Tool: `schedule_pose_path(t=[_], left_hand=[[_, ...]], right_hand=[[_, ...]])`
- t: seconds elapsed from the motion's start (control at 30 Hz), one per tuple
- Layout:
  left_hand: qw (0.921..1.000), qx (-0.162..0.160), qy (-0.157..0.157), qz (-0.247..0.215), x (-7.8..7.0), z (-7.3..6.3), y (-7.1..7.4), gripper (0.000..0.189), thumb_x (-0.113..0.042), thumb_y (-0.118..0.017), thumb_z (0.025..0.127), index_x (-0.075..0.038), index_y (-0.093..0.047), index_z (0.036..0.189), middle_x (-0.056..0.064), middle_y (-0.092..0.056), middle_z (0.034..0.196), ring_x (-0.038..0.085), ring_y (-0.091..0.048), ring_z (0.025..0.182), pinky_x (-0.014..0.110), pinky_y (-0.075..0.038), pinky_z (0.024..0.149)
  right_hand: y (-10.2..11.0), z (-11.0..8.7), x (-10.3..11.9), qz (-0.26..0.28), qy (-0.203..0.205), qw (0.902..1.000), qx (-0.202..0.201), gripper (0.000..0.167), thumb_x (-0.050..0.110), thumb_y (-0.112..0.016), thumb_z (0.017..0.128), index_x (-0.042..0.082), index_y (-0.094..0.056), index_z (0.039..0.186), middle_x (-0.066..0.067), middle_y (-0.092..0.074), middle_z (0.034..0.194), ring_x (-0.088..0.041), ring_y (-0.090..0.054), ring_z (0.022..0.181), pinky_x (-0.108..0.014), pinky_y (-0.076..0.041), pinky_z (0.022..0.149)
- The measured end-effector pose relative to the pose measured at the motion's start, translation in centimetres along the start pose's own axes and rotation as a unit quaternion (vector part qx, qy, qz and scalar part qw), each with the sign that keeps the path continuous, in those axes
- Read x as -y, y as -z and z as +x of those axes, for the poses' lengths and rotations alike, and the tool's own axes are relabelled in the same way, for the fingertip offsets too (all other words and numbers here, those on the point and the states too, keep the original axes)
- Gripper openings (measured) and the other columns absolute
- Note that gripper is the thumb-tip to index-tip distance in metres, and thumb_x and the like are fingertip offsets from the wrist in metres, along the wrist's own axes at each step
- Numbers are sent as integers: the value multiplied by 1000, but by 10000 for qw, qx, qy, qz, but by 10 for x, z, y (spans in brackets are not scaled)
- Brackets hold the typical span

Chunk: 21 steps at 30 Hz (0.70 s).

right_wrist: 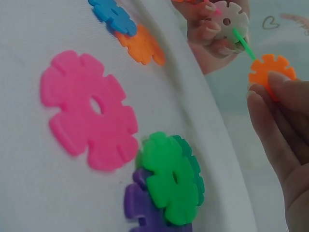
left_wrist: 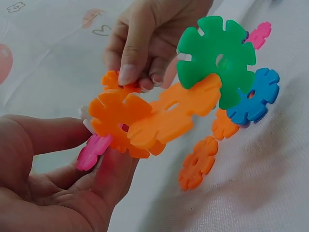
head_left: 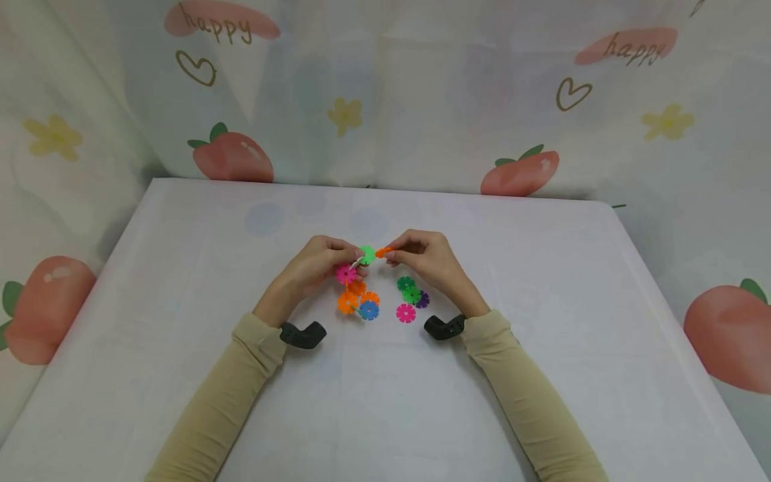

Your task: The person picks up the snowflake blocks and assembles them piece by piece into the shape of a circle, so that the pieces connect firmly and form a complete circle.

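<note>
My left hand [head_left: 319, 264] grips a chain of slotted plastic flower discs by its upper end. In the chain are a white disc [right_wrist: 231, 21], a pink disc [left_wrist: 94, 152], an orange disc [left_wrist: 111, 116], a second orange disc [left_wrist: 174, 113] and a dark green disc [left_wrist: 203, 53] at the lower end. A light green disc [head_left: 367, 255] sticks out from the white one. Between thumb and fingers, my right hand [head_left: 427, 258] pinches a loose-looking orange disc [right_wrist: 270, 67]. Its edge meets the light green disc's edge; whether their slots interlock cannot be told.
On the white table [head_left: 385, 402], a blue disc [left_wrist: 256, 99] and orange discs [left_wrist: 198, 164] lie below the chain. To their right are a pink disc [right_wrist: 87, 111] and an overlapping pile of green [right_wrist: 169, 179] and purple discs [right_wrist: 145, 203]. A printed curtain [head_left: 421, 100] hangs behind.
</note>
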State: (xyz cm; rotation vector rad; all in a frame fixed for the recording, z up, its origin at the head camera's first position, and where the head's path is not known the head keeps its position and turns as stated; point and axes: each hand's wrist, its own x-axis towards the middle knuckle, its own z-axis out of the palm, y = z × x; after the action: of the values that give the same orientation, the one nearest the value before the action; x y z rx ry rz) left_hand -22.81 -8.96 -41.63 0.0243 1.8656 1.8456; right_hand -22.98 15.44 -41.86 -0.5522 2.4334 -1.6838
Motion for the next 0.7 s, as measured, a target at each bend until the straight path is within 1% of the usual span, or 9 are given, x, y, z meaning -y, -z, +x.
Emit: schedule_pose_path(t=[0.2, 0.33, 0.43, 0.6, 0.7], left_hand=[[10000, -64, 2, -32, -1, 0, 0, 30, -11, -58, 103, 11, -66, 122, 10, -76, 87, 16, -75, 76, 24, -61, 81], [9999, -111, 13, -111, -2, 0, -1, 31, -9, -58, 103, 13, -65, 123, 9, -76, 86, 14, -75, 75, 22, -61, 79], [9997, -164, 38, -173, -2, 0, -1, 32, -8, -58, 103, 14, -65, 124, 10, -76, 87, 14, -76, 74, 22, -61, 79], [9988, -382, 131, -282, -2, -1, -1, 31, -7, -58, 103, 15, -65, 124, 15, -76, 93, 15, -76, 72, 22, -62, 76], [9982, -461, 211, -327, -2, -1, -1, 31, -6, -59, 102, 14, -66, 124, 15, -76, 92, 15, -76, 71, 22, -61, 76]], right_hand=[[0, 0, -1, -62, 45, 10000, 7, 9, 9, -75, 94, 3, -76, 100, -15, -77, 96, -28, -75, 87, -27, -61, 84], [-3, -1, -1, -12, 85, 10000, 11, 8, 8, -76, 93, 2, -76, 99, -15, -77, 96, -27, -76, 88, -25, -60, 84], [-6, -1, -2, 80, 62, 9999, -65, 9, 8, -76, 93, 1, -77, 98, -16, -78, 95, -27, -76, 87, -24, -61, 84], [-13, -1, -3, 305, 50, 9992, -255, 7, 6, -76, 93, 1, -78, 96, -15, -77, 94, -26, -77, 84, -28, -62, 84], [-15, -1, -4, 408, 71, 9986, -324, 4, 4, -75, 93, 1, -78, 95, -14, -78, 95, -25, -77, 83, -30, -62, 84]])
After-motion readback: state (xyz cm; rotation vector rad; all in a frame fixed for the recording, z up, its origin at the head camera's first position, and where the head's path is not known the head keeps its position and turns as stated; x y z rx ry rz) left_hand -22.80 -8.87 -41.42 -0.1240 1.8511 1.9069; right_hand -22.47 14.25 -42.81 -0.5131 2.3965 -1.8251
